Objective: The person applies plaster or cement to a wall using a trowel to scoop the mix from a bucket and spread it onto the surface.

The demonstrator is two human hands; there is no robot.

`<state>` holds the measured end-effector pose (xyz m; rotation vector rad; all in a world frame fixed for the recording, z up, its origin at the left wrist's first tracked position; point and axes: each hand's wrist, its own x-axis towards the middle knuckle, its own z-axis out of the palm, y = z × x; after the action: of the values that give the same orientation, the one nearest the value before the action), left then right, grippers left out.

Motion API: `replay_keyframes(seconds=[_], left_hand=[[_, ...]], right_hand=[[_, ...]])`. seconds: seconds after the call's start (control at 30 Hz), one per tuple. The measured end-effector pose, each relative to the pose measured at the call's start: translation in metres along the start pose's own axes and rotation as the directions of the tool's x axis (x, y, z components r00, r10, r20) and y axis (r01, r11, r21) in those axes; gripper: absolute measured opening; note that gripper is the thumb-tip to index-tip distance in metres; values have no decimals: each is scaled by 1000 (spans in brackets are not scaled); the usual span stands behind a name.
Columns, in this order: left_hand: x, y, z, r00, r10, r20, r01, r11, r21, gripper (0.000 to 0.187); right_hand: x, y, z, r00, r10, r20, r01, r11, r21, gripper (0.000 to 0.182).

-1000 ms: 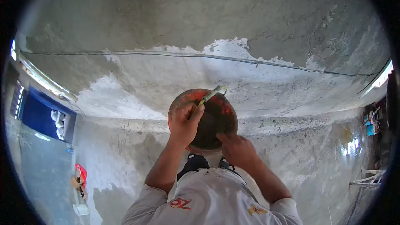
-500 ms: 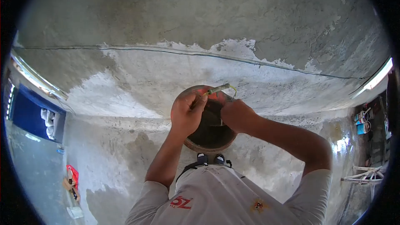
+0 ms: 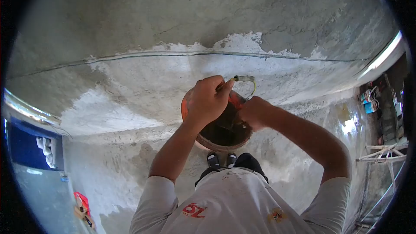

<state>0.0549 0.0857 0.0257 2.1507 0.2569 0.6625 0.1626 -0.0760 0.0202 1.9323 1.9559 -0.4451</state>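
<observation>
A round bucket (image 3: pixel 185 104) with a reddish wall and a dark, dirty inside is in front of me, above my feet. My left hand (image 3: pixel 210 99) is closed on the bucket's thin wire handle, beside its pale tubular grip (image 3: pixel 245 78). The wire curves from the grip down towards the right rim. My right hand (image 3: pixel 255 113) is a fist at the bucket's right side. From it, a flat grey blade, apparently a trowel (image 3: pixel 226 119), reaches over the bucket's inside. Its handle is hidden by my fingers.
A patchy plastered wall (image 3: pixel 130 13) rises ahead, with a cable (image 3: pixel 173 54) along it. Left are a blue opening (image 3: pixel 26 143) and a red bag (image 3: pixel 82 201) on the floor. Right stand paint buckets (image 3: pixel 368 102) and a pale wooden frame (image 3: pixel 381 154).
My left hand has moved up and right with the wire handle, and the bucket appears tilted. My right hand has shifted slightly right and down. The view has turned a little.
</observation>
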Motion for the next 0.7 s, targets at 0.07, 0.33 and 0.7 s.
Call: replay_keyframes(seconds=[0.07, 0.33, 0.7], left_hand=[[18, -4, 13, 999, 8, 40, -7, 1000, -6, 38], [29, 25, 63, 994, -51, 99, 46, 997, 55, 38], [60, 129, 126, 990, -128, -64, 131, 990, 46, 38]], right_hand=[[-4, 14, 9, 999, 42, 2, -42, 992, 122, 19], [-47, 35, 60, 987, 69, -143, 29, 805, 593, 29], [-129, 152, 116, 936, 152, -317, 220, 450, 865, 35]])
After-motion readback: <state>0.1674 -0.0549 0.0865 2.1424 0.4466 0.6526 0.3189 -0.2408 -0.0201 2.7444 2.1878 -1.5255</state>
